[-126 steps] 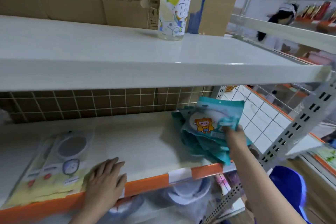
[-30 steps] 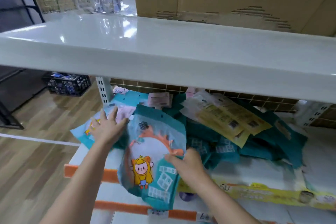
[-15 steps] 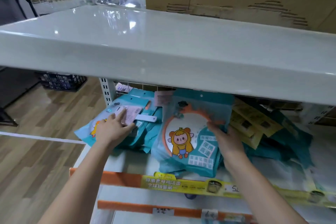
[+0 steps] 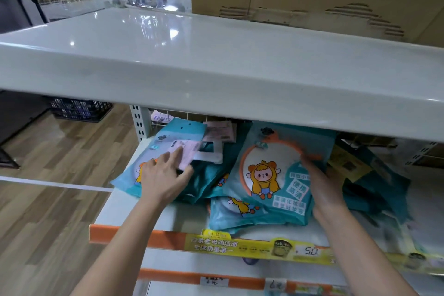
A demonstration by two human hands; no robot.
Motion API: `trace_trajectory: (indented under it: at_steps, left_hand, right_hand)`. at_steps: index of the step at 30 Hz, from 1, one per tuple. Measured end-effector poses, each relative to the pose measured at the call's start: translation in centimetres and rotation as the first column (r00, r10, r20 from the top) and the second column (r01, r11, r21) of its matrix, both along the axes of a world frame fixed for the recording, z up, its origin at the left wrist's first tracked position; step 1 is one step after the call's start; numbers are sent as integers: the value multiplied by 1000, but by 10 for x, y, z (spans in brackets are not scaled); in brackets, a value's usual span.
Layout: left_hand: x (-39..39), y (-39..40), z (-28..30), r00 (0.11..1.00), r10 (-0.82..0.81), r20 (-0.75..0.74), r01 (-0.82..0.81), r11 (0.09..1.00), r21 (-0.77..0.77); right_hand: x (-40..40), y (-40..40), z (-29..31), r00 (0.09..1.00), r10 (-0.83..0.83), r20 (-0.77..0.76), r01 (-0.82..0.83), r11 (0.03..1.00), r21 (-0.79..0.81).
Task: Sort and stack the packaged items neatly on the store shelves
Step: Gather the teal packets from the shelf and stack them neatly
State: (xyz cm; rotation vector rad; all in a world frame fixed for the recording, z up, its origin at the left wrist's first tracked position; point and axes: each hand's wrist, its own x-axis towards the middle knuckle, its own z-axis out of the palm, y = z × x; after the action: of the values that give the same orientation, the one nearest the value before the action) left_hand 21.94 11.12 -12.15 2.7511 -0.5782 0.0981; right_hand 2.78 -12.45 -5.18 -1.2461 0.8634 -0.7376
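A glossy white upper shelf (image 4: pixel 216 60) spans the view above a white lower shelf (image 4: pixel 134 209) with an orange front strip. On the lower shelf lies a loose pile of teal plastic packets (image 4: pixel 204 180). The right hand (image 4: pixel 324 190) grips the right edge of a teal packet with an orange-ringed cartoon figure (image 4: pixel 271 175), tilted on the pile. The left hand (image 4: pixel 163 178), fingers straight, rests on a teal packet with a pink card (image 4: pixel 177 149).
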Motion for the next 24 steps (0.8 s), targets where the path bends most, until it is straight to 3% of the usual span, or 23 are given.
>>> trace_trajectory:
  at_steps: [7, 15, 20, 24]
  left_hand:
    - [-10, -11, -5, 995, 24, -102, -38, 990, -135]
    - [-22, -49, 10, 978, -168, -122, 117, 932, -343]
    - [-17, -75, 30, 958, -269, -97, 212, 896, -390]
    - [-24, -93, 38, 938, -344, -42, 317, 901, -297]
  right_hand:
    - [-13, -13, 8, 998, -43, 45, 41, 998, 51]
    - [-28, -26, 23, 992, -85, 88, 85, 996, 8]
    - [-40, -34, 26, 995, -74, 63, 73, 997, 16]
    - [-46, -40, 29, 994, -89, 58, 88, 996, 15]
